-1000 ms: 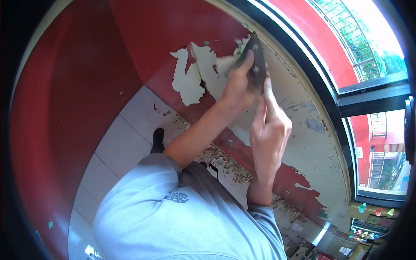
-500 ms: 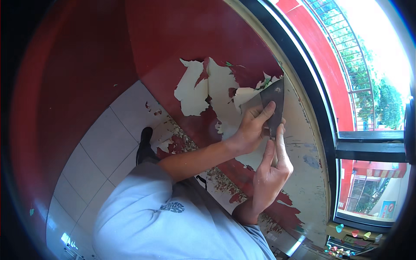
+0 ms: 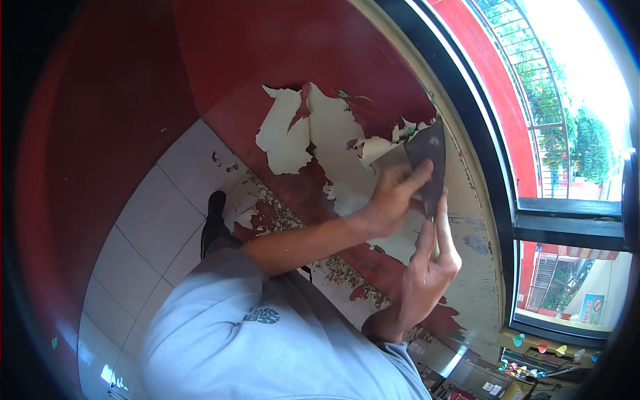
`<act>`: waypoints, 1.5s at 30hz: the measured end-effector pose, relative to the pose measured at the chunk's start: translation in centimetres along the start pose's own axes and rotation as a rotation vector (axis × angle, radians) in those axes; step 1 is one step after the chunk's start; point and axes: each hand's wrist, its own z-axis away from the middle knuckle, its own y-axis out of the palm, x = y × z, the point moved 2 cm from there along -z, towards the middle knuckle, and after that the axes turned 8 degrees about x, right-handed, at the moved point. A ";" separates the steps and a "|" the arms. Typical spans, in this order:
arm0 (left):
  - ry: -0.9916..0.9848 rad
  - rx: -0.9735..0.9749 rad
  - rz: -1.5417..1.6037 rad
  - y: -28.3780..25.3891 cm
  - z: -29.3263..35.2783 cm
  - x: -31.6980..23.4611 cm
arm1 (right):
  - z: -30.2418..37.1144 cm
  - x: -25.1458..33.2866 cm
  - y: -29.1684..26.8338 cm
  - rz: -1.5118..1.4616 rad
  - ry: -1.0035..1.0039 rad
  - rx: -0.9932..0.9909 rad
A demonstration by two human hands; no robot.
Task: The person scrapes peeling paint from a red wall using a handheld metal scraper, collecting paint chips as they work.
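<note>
A putty knife point(image 3: 428, 150) with a broad dark blade is pressed against a red wall point(image 3: 300, 47). My right hand point(image 3: 432, 270) is closed round its pale handle, mostly hidden by the fingers. My left hand point(image 3: 387, 207) holds the blade, thumb across its face, fingers behind it. The blade's upper tip lies by the cream trim point(image 3: 459, 133) along the window. Just left of the blade, a curled flap of paint point(image 3: 375, 148) stands off the wall. Beyond it, a pale stripped patch point(image 3: 333, 123) and a loose cream sheet point(image 3: 287, 137) show.
Paint flakes point(image 3: 340, 272) litter the foot of the wall. A black shoe point(image 3: 215, 213) rests on the light floor tiles point(image 3: 140, 233). To the right runs a dark window frame point(image 3: 567, 230). Coloured heart-shaped decorations point(image 3: 542, 348) hang at the lower right.
The view has shifted slightly. Both hands and the putty knife sit a little further right, the blade turned more upright. The flap beside it stays attached.
</note>
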 end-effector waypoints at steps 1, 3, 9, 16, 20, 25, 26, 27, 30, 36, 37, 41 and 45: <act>-0.002 -0.001 0.001 0.0 -0.2 -0.1 | -0.4 0.1 0.1 0.001 -0.007 -0.014; 0.100 0.020 0.001 -0.1 -0.5 -0.4 | -0.2 0.1 -0.2 -0.047 0.015 -0.007; 0.025 0.057 0.004 -0.9 0.6 0.4 | 1.0 -0.2 0.6 0.007 -0.007 0.035; 0.106 0.102 -0.088 -2.0 0.1 -1.7 | 1.4 -0.7 2.9 -0.143 0.134 -0.006; 0.122 0.049 -0.233 -2.4 0.2 -1.6 | 1.8 -3.3 4.1 -0.154 0.047 -0.096; 0.029 0.038 -0.197 -2.2 0.6 -0.4 | 2.1 -3.0 3.0 -0.081 0.074 -0.085; 0.045 0.022 -0.207 -2.1 0.3 -1.2 | 1.9 -1.9 2.8 -0.096 0.109 -0.072; 0.054 0.009 -0.214 -2.0 0.2 -1.3 | 1.7 -1.2 2.5 -0.087 0.120 -0.072; 0.123 0.078 -0.065 -1.9 0.3 -0.9 | 1.6 -1.2 2.1 -0.145 0.261 -0.020; 0.144 0.029 -0.067 -2.1 -1.1 -1.8 | -0.7 0.4 1.7 0.106 0.114 -0.031; 0.127 0.036 -0.063 -1.7 -0.7 -1.3 | -0.7 0.9 1.7 0.042 0.131 0.016; 0.121 0.061 -0.049 -2.0 -0.1 -1.6 | 0.8 0.2 1.7 -0.152 0.177 0.025; 0.114 0.025 -0.090 -1.6 0.1 -1.0 | 0.9 -1.0 1.5 -0.071 0.104 -0.002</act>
